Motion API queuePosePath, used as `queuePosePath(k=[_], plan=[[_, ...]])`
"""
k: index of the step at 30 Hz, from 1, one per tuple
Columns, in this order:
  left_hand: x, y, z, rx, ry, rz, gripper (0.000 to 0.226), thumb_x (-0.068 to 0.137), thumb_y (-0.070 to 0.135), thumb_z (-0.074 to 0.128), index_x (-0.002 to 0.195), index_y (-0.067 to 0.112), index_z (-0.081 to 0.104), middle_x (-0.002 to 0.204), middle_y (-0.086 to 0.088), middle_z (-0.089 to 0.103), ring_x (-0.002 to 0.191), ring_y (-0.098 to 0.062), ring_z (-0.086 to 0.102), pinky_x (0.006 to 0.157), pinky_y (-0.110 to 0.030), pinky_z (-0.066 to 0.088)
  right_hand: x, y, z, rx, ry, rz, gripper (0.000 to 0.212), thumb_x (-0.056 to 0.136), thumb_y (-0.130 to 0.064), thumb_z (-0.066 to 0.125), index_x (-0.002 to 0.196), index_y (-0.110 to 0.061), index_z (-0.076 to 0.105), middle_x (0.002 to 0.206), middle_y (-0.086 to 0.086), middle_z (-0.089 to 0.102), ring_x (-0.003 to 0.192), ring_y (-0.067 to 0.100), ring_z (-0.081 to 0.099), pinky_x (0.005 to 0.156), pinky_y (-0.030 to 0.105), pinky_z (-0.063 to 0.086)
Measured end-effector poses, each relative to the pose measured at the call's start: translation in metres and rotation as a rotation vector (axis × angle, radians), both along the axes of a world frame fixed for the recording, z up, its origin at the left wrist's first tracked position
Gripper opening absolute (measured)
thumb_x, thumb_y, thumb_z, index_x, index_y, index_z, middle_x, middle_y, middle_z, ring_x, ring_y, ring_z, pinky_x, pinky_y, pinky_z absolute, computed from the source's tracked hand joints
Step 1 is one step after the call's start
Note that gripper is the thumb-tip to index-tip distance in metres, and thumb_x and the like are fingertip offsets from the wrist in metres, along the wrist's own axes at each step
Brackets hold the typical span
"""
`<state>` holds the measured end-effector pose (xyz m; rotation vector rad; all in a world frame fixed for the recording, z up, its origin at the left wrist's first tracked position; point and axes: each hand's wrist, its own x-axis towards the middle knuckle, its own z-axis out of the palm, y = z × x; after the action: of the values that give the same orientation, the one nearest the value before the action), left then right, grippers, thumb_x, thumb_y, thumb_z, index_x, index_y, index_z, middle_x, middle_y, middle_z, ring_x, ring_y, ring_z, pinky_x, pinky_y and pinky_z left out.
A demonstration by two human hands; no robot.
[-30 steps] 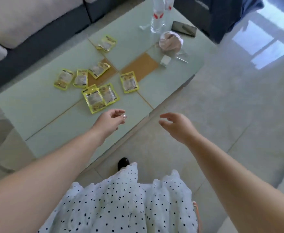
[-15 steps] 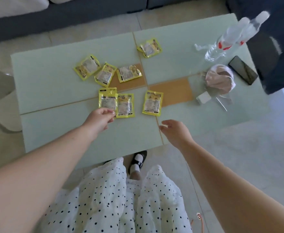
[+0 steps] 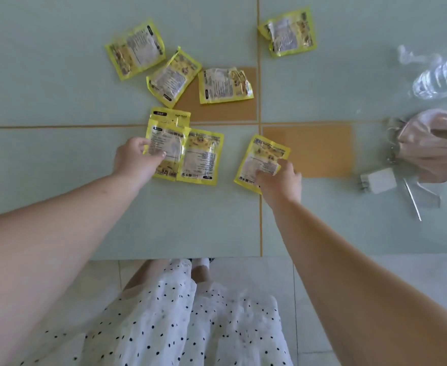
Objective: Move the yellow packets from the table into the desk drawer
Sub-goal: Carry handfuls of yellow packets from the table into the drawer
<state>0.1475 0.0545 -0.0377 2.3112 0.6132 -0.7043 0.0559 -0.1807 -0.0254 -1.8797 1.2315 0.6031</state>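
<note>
Now left hand point(image 3: 135, 159) pinching the near-left yellow packet point(image 3: 165, 143) by its left edge, right hand point(image 3: 280, 180) with curled fingers gripping another packet point(image 3: 263, 157), five more packets farther in, bare table point(image 3: 190, 220) strip toward its near edge

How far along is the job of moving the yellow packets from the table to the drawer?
Done: nothing visible; no drawer is in view and all seven yellow packets are on the table. In hand: the left hand pinches the near-left packet, and the right hand grips the near-right packet. Left: the packet beside the left one and four farther back.
</note>
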Motion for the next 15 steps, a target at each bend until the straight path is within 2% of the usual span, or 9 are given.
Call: queuePosePath(k=[2, 4, 8, 11, 13, 15], plan=[[0.002, -0.003, -0.017, 0.052, -0.014, 0.023, 0.054, 0.078, 0.029, 0.073, 0.126, 0.013, 0.054, 0.133, -0.010, 0.054, 0.121, -0.024, 0.053, 0.102, -0.037, 0.042, 0.006, 0.000, -0.019, -0.089, 0.035, -0.001, 0.069, 0.082, -0.036, 0.063, 0.142, -0.020, 0.032, 0.141, 0.010, 0.035, 0.132, 0.029, 0.034, 0.103, 0.038, 0.034], [0.003, -0.006, -0.028, 0.111, -0.057, 0.022, 0.061, 0.073, 0.032, 0.077, 0.125, 0.012, 0.052, 0.129, -0.011, 0.054, 0.118, -0.026, 0.053, 0.100, -0.039, 0.043, 0.011, 0.001, -0.032, -0.197, 0.054, 0.043, 0.080, 0.079, -0.038, 0.068, 0.145, -0.020, 0.027, 0.142, 0.011, 0.032, 0.132, 0.031, 0.030, 0.106, 0.040, 0.030], [0.005, -0.007, -0.042, 0.196, -0.108, 0.031, 0.072, 0.066, 0.033, 0.082, 0.126, 0.017, 0.045, 0.126, -0.011, 0.046, 0.117, -0.028, 0.048, 0.097, -0.038, 0.042, 0.017, 0.003, -0.048, -0.262, -0.010, 0.104, 0.101, 0.076, -0.029, 0.074, 0.152, -0.025, 0.006, 0.143, 0.011, 0.029, 0.132, 0.031, 0.032, 0.107, 0.041, 0.028], [0.008, -0.004, -0.048, 0.165, -0.120, 0.024, 0.076, 0.066, 0.034, 0.082, 0.129, 0.016, 0.043, 0.127, -0.010, 0.044, 0.115, -0.029, 0.049, 0.097, -0.041, 0.043, 0.021, 0.007, -0.052, -0.197, -0.112, 0.081, 0.098, 0.080, -0.020, 0.070, 0.152, -0.027, 0.004, 0.140, 0.007, 0.040, 0.127, 0.029, 0.043, 0.102, 0.039, 0.036], [0.009, -0.001, -0.049, 0.146, -0.125, 0.036, 0.072, 0.069, 0.032, 0.080, 0.128, 0.014, 0.043, 0.122, -0.004, 0.044, 0.106, -0.023, 0.049, 0.093, -0.036, 0.043, 0.024, 0.010, -0.049, -0.146, -0.137, 0.014, 0.093, 0.081, -0.017, 0.068, 0.151, -0.028, 0.008, 0.138, 0.001, 0.049, 0.122, 0.025, 0.050, 0.097, 0.036, 0.041], [0.010, 0.002, -0.047, 0.113, -0.142, 0.056, 0.064, 0.071, 0.029, 0.079, 0.123, 0.013, 0.047, 0.115, 0.001, 0.047, 0.098, -0.019, 0.050, 0.089, -0.033, 0.044, 0.027, 0.013, -0.044, -0.073, -0.138, -0.134, 0.081, 0.081, -0.018, 0.069, 0.147, -0.027, 0.022, 0.123, -0.001, 0.057, 0.111, 0.023, 0.056, 0.090, 0.035, 0.047]])
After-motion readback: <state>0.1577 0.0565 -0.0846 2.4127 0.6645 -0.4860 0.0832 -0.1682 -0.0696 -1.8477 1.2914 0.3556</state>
